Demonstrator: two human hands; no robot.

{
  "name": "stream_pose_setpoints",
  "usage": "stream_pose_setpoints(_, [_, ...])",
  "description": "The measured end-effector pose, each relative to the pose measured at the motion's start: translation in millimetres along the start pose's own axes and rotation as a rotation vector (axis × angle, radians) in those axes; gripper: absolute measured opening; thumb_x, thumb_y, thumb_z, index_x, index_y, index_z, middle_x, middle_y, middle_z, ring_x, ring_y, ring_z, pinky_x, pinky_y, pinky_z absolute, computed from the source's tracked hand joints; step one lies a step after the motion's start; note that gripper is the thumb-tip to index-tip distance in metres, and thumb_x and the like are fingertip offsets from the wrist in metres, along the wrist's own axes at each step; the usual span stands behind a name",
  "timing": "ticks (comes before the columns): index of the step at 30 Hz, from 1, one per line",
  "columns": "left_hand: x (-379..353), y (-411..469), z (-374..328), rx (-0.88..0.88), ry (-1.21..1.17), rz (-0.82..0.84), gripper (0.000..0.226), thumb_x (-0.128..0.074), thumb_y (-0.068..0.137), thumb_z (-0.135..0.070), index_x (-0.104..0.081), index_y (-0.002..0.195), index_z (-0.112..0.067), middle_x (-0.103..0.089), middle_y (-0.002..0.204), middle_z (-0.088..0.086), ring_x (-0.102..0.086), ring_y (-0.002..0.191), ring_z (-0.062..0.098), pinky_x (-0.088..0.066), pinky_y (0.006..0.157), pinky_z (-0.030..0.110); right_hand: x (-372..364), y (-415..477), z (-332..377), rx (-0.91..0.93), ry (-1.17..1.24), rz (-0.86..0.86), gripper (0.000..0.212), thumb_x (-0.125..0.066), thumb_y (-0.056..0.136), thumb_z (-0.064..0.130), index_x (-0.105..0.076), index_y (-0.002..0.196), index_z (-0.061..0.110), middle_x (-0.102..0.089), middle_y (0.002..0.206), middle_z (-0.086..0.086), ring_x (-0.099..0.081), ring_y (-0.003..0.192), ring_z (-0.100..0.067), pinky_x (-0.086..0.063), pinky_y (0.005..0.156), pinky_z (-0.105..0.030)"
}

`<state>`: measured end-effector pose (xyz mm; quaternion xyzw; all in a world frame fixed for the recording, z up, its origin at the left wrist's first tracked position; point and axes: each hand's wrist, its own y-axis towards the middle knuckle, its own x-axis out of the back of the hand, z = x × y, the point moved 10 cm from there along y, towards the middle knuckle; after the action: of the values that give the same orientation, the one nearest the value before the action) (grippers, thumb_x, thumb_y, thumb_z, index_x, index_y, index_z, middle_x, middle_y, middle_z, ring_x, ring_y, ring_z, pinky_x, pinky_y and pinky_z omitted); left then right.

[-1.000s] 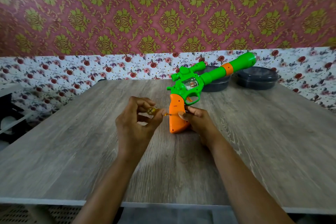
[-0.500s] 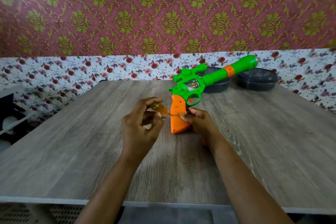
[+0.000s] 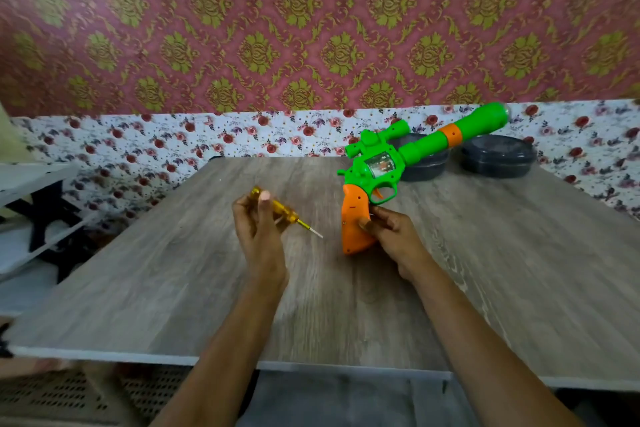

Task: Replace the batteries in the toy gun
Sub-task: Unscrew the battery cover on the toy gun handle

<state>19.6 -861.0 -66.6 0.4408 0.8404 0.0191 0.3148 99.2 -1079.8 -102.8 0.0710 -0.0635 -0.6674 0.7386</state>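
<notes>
— Left entry?
— Left hand (image 3: 258, 232), fingers curled round yellow screwdriver (image 3: 282, 211); tip apart from toy gun (image 3: 381, 163).
— Right entry?
— Toy gun, butt on table (image 3: 173, 288), right of centre; right hand (image 3: 391, 236) fingers clamp its orange grip (image 3: 353, 218). Advised: brace gun, seat tip squarely before turning.

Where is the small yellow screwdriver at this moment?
In the head view, the left hand holds the yellow screwdriver above the wooden table, left of the toy gun's orange grip.
</notes>
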Motion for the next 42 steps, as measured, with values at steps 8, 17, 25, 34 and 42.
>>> stream_pose_setpoints(8, [-31.7, -23.9, 76.4, 0.82, -0.07, 0.085, 0.031, -0.049, 0.094, -0.009, -0.044, 0.064, -0.014, -0.044, 0.034, -0.004, -0.045, 0.03, 0.007, -0.038, 0.034, 0.014, -19.9, -5.8, 66.1, 0.405, -0.454, -0.075, 0.038, -0.062, 0.081, 0.004, -0.06, 0.118, -0.002, -0.066, 0.113, -0.019, -0.063, 0.1, -0.017, -0.049, 0.09, -0.032])
stream_pose_setpoints(17, [-67.6, -41.0, 79.7, 0.941, -0.379, 0.169, 0.035, -0.027, 0.091, 0.007, -0.056, 0.074, 0.0, -0.063, 0.051, 0.012, -0.062, 0.041, 0.018, -0.054, 0.043, 0.024, -76.4, -41.3, 102.5, 0.778, -1.33, -0.027, 0.055, -0.065, 0.059, 0.016, -0.064, 0.113, 0.009, -0.071, 0.086, -0.009, -0.068, 0.064, -0.028, -0.051, 0.047, -0.029])
stream_pose_setpoints(25, [-55.8, -37.2, 89.0, 0.931, -0.405, 0.166, 0.02, -0.037, 0.083, 0.009, -0.053, 0.08, -0.002, -0.064, 0.05, 0.01, -0.062, 0.04, 0.016, -0.05, 0.042, 0.022, -100.1, -37.1, 88.7, 0.732, -1.425, 0.115, 0.061, -0.057, 0.083, 0.019, -0.036, 0.141, 0.014, -0.059, 0.123, -0.006, -0.061, 0.103, -0.027, -0.05, 0.074, -0.034])
stream_pose_setpoints(34, [-56.7, 14.9, 76.4, 0.721, 0.448, 0.514, 0.008, -0.059, 0.084, 0.01, -0.063, 0.089, 0.015, -0.065, 0.061, 0.016, -0.066, 0.052, 0.015, -0.056, 0.053, 0.019, -34.8, -12.5, 103.6, 0.454, -0.925, -0.125, 0.042, -0.061, 0.083, 0.009, -0.057, 0.124, 0.005, -0.065, 0.115, -0.018, -0.061, 0.104, -0.034, -0.046, 0.09, -0.038])
stream_pose_setpoints(42, [-87.5, 92.2, 77.8, -0.066, 1.674, 0.834, 0.023, -0.067, 0.084, -0.013, -0.071, 0.105, -0.004, -0.071, 0.102, 0.014, -0.068, 0.091, 0.025, -0.053, 0.079, 0.031, -18.9, 2.8, 35.5, 0.069, 0.038, -0.058, 0.034, -0.058, 0.086, -0.003, -0.059, 0.119, 0.008, -0.063, 0.102, -0.002, -0.059, 0.07, 0.009, -0.05, 0.074, -0.017])
